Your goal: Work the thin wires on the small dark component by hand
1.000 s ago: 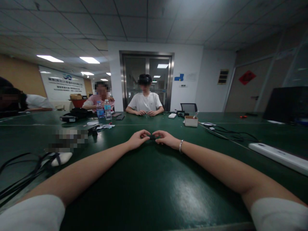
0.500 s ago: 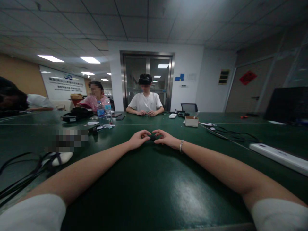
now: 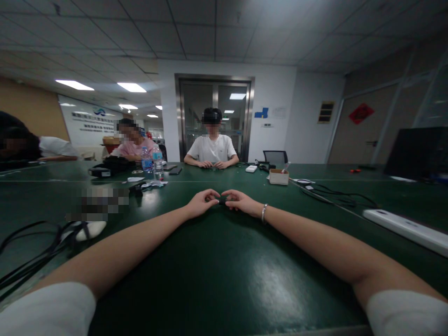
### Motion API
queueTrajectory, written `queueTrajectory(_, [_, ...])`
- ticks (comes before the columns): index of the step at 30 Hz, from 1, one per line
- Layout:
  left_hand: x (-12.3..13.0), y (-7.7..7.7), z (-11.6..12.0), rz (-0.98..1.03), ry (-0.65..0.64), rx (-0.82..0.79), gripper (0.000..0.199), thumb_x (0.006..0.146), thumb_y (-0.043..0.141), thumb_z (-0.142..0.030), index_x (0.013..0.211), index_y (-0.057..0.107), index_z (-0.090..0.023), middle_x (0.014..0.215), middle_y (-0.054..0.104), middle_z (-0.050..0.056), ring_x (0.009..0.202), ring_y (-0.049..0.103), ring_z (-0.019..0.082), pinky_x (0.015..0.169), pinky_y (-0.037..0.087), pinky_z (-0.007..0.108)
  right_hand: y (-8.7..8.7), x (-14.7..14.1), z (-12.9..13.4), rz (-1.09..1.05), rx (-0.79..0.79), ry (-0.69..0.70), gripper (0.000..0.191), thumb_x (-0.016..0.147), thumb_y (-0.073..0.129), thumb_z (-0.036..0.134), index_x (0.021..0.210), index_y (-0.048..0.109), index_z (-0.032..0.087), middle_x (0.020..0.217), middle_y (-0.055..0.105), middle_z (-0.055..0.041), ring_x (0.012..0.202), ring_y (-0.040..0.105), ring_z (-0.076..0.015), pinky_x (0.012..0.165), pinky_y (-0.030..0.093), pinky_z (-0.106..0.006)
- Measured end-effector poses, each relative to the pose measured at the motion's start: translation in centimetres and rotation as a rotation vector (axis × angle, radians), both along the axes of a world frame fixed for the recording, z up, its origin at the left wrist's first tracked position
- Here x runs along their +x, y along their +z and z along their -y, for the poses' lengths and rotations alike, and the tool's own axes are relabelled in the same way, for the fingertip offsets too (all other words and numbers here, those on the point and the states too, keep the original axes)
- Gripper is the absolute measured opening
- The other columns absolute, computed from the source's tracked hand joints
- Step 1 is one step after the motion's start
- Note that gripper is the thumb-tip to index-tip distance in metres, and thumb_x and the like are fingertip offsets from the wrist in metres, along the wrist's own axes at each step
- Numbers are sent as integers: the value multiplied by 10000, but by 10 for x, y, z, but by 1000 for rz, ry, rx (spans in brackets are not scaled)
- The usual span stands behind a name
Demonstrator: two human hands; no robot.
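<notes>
A small dark object [image 3: 222, 201] sits between my two hands over the green table [image 3: 224, 270]; it is too small to name. My left hand [image 3: 202, 203] has its thumb and curled fingertips at the object's left end. From the other side my right hand [image 3: 241, 201], with a silver bracelet [image 3: 264, 213] on its wrist, pinches the right end. Both hands are closed around it, and the fingers hide part of it. Whether the object rests on the table I cannot tell.
Black cables [image 3: 38, 252] and a white computer mouse [image 3: 91, 230] lie to the left. Plastic bottles [image 3: 157, 161] stand beyond. A small box [image 3: 279, 177] and a white power strip [image 3: 406, 229] are on the right. A person [image 3: 212, 147] sits opposite.
My hands and the small dark object stay almost in place, with only a slight shift of the right fingers. The person in pink at the back left has leaned and turned the head downward.
</notes>
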State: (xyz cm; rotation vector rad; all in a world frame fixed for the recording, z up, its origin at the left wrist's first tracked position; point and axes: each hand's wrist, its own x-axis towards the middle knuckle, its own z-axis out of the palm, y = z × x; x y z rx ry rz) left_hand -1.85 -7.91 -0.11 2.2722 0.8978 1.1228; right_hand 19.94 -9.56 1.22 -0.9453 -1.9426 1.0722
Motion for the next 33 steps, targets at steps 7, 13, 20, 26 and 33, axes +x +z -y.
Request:
queueTrajectory(7, [0,0,0,12,3,7,294,763,631,-343,988,622,-154,748,587,3,678,513,115,693,438,265,-2,-1,-4,-11,-12,-36,310,832,618,254,1123,559,165,827,595,-18,590,555,-74,463,388,-170])
queueTrajectory(13, [0,-2,-2,24,3,11,287,764,631,-345,984,628,-161,762,598,9,682,521,117,680,440,262,-3,0,-4,-34,-14,-41,480,720,721,170,1159,527,194,885,592,-2,607,563,-71,476,402,-168])
queueTrajectory(20, [0,-4,-4,34,6,-7,287,762,633,-344,984,626,-161,748,595,6,671,515,115,679,432,261,0,0,-2,-24,-33,-14,514,713,708,111,1188,529,190,913,597,-9,611,556,-64,484,399,-165])
queueTrajectory(26, [0,-2,-2,30,-2,-6,299,758,637,-354,985,625,-160,747,603,8,671,515,115,685,433,266,0,-1,-1,-6,-40,-17,346,831,619,253,1155,568,145,843,617,-32,609,545,-76,479,381,-173])
queueTrajectory(33, [0,-2,-1,22,5,0,297,764,627,-350,993,625,-161,778,611,16,698,524,122,702,443,275,-2,-1,-4,-9,-19,-34,477,704,749,217,1145,572,172,901,611,-21,615,538,-71,486,396,-172])
